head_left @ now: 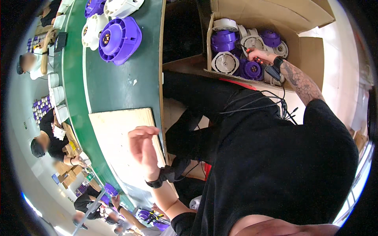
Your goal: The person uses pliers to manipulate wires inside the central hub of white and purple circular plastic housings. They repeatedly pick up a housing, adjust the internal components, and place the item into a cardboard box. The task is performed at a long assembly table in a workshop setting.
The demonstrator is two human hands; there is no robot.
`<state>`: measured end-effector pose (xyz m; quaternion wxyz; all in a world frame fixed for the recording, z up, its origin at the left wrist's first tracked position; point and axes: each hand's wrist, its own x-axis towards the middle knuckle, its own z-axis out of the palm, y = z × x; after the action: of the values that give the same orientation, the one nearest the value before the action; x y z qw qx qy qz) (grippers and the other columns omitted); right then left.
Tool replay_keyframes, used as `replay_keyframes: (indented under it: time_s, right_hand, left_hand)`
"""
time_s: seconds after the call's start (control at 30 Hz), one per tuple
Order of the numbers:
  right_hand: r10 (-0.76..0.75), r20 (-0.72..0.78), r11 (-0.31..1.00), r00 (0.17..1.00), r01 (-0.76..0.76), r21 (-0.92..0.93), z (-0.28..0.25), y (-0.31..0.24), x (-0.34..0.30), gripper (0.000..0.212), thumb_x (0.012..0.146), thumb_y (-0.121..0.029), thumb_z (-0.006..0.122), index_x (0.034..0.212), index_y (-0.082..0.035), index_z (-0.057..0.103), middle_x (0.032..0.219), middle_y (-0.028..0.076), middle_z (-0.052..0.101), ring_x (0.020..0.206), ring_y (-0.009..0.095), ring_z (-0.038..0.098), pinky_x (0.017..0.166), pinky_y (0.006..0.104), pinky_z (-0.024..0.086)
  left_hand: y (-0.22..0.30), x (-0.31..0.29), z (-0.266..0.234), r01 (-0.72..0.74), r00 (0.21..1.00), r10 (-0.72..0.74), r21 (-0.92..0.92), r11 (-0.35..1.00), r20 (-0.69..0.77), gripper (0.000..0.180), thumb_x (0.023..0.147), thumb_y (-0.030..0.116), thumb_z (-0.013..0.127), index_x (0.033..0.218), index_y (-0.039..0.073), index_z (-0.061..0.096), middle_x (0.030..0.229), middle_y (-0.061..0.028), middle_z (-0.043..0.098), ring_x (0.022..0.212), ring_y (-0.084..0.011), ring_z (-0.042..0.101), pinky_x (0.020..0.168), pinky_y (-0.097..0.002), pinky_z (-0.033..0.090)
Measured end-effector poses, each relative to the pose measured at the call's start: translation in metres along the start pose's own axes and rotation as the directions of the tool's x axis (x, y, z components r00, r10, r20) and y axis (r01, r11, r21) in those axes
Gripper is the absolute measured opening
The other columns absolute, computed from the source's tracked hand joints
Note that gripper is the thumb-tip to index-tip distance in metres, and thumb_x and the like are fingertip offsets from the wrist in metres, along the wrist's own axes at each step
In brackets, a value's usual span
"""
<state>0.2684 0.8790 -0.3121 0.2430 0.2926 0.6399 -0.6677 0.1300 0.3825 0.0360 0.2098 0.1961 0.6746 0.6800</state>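
Note:
My left hand [143,147] hovers empty over the near edge of a pale wooden board [114,129], fingers loosely curled and apart, a black band on the wrist. My right hand [258,55] reaches into an open cardboard box [311,51] to my right and rests among purple and white round plastic housings [225,62]. Whether it grips one I cannot tell; something small and red shows by its fingers. On the green belt [118,86] ahead lies a purple housing [119,39] beside a white one [92,31].
More white and purple housings [118,6] sit further up the belt. Other people work along the far side [47,141], with white cups and trays of small purple parts [41,108]. Black cables [256,106] cross my dark clothing.

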Motion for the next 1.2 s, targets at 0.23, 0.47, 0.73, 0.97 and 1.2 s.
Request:
replay_keyframes:
  time_s: [0.23,0.47,0.73,0.97,1.2]
  right_hand:
    - [0.024,0.132,0.808,0.991,0.058,-0.586,0.000,0.048,0.022,0.027,0.086,-0.036,0.064,0.081,-0.010,0.063,0.081,0.000,0.062,0.079,0.015,0.061,0.072,0.0361,0.047]
    - [0.157,-0.148,0.606,0.977,-0.213,-0.766,0.020,0.022,0.006,0.042,0.070,-0.045,0.070,0.069,-0.003,0.071,0.073,0.015,0.069,0.070,0.026,0.066,0.067,0.0405,0.051]
    - [0.045,-0.019,0.874,0.999,-0.049,-0.483,-0.001,0.143,0.023,0.040,0.085,-0.045,0.064,0.075,-0.007,0.072,0.063,0.008,0.063,0.063,0.023,0.063,0.064,0.0406,0.051]
    - [0.157,-0.068,0.983,0.985,-0.163,-0.089,-0.040,0.181,0.043,0.034,0.096,-0.047,0.061,0.101,-0.014,0.065,0.072,0.000,0.054,0.061,0.015,0.051,0.054,0.0339,0.043]
    - [0.263,-0.233,0.940,0.936,-0.303,-0.158,-0.054,0.182,0.062,0.055,0.097,-0.042,0.061,0.146,-0.019,0.050,0.084,0.001,0.058,0.057,0.014,0.043,0.050,0.0308,0.040]
  left_hand:
    - [-0.004,-0.022,0.021,0.124,0.992,-0.121,0.100,0.987,-0.033,0.017,0.094,-0.006,0.052,0.111,-0.002,0.053,0.107,-0.0159,0.062,0.100,-0.0250,0.064,0.094,-0.0377,0.051]
    - [-0.002,-0.034,0.019,0.136,0.985,-0.122,0.114,0.984,-0.124,0.013,0.095,-0.005,0.054,0.108,-0.001,0.054,0.105,-0.0159,0.063,0.098,-0.0245,0.065,0.093,-0.0369,0.053]
    - [0.000,-0.028,0.011,0.208,0.975,-0.201,0.071,0.976,-0.093,0.016,0.098,-0.003,0.057,0.114,-0.002,0.057,0.109,-0.0124,0.065,0.105,-0.0192,0.065,0.097,-0.0337,0.052]
    - [0.002,-0.043,0.005,0.195,0.973,-0.194,-0.011,0.981,-0.126,0.014,0.099,-0.001,0.059,0.113,0.000,0.055,0.109,-0.0093,0.063,0.104,-0.0166,0.063,0.095,-0.0313,0.051]
    - [-0.006,-0.049,-0.014,0.177,0.972,-0.183,-0.058,0.983,-0.144,0.015,0.100,0.004,0.062,0.113,0.000,0.056,0.108,-0.0072,0.063,0.105,-0.0146,0.064,0.094,-0.0289,0.052]
